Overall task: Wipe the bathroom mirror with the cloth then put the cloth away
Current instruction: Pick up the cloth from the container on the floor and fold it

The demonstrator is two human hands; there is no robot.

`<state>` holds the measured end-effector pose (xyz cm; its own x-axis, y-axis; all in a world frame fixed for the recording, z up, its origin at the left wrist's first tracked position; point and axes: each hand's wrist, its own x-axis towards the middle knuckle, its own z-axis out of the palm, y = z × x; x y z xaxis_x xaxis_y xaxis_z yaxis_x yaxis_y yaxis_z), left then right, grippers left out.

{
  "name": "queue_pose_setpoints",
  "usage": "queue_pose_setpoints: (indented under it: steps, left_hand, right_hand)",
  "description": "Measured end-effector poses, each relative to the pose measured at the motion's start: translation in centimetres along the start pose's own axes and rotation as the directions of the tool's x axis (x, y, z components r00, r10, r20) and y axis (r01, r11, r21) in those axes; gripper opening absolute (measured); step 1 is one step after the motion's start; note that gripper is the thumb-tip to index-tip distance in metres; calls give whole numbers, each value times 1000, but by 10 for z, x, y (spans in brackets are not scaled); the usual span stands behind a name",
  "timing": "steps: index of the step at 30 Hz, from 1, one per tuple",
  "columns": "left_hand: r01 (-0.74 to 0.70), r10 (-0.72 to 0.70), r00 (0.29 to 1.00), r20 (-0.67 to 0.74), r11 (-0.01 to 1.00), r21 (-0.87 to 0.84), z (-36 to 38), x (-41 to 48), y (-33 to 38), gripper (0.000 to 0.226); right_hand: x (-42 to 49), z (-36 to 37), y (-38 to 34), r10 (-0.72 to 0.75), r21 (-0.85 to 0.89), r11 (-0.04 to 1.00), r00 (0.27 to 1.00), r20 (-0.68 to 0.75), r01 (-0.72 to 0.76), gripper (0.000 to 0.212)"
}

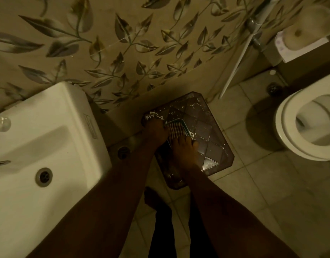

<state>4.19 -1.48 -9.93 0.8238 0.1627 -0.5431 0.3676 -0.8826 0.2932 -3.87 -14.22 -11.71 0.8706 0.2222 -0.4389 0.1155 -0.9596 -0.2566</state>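
Looking down from my head, my left hand (154, 131) and right hand (184, 146) press the striped cloth (176, 129), fingers closed on its edges, onto the stool (207, 135) by the sink (49, 131), where it could slip off unfolded.

Sink (49, 127) crowds left; toilet (307, 123) right; floor (253, 183) between open.

The cloth (176, 130) in my grip is dark with pale stripes and a green edge. It lies on a brown stool (205, 127) with a diamond pattern and white paint specks. The wall tiles (123, 53) are beige with grey leaves; the sink (58, 118) and toilet (290, 131) are white.
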Motion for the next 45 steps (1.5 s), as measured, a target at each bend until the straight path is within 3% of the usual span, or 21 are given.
queue_pose_setpoints:
  steps: [6,11,18,20,22,24,27,29,32,34,37,41,43,45]
  left_hand:
    - [40,-44,999,-17,982,-187,-9,-4,3,27]
    - [66,-65,998,15,977,-203,-14,-3,2,18]
    - [102,-96,995,39,972,-213,-15,-8,1,16]
    - [138,-136,990,28,955,-262,-17,-12,0,25]
    - [210,-219,976,21,897,-389,-21,-20,2,34]
    - [286,-305,950,63,770,-570,-29,-33,9,34]
    - [316,-355,926,130,537,-782,-47,-60,21,43]
    - [321,-327,918,223,286,-903,-61,-81,35,52]
    - [318,-100,935,339,-177,-931,-94,-110,60,67]
    - [304,-1,946,325,-355,-884,-127,-124,73,71]
    - [232,83,973,218,-392,-890,-192,-149,84,67]
    - [87,175,984,20,-381,-921,-281,-182,97,50]
    - [-77,143,981,-131,-335,-939,-322,-200,100,45]
    - [-248,113,953,-281,-245,-938,-357,-221,100,39]
  right_hand:
    - [6,-3,4,35,142,989,998,48,-41,48]
    - [13,-6,9,6,186,982,996,93,-23,40]
    - [12,-24,12,110,295,950,994,1,-105,37]
    - [10,-37,11,170,397,907,985,-40,-141,33]
    - [4,-56,8,228,531,832,971,-65,-160,33]
    - [-3,-76,3,254,680,721,964,-79,-134,30]
    - [-17,-111,-8,278,904,428,955,-100,-30,24]
    - [-25,-135,-14,282,974,228,957,-74,8,27]
    - [-37,-176,-27,249,997,-73,969,1,18,20]
    - [-45,-203,-38,216,968,-249,976,42,14,17]
    - [-63,-256,-57,131,909,-415,991,20,37,18]
    - [-88,-331,-85,36,853,-510,993,-108,111,22]
    - [-100,-369,-106,26,840,-512,980,-196,181,26]
    - [-113,-403,-129,17,864,-432,960,-279,258,38]
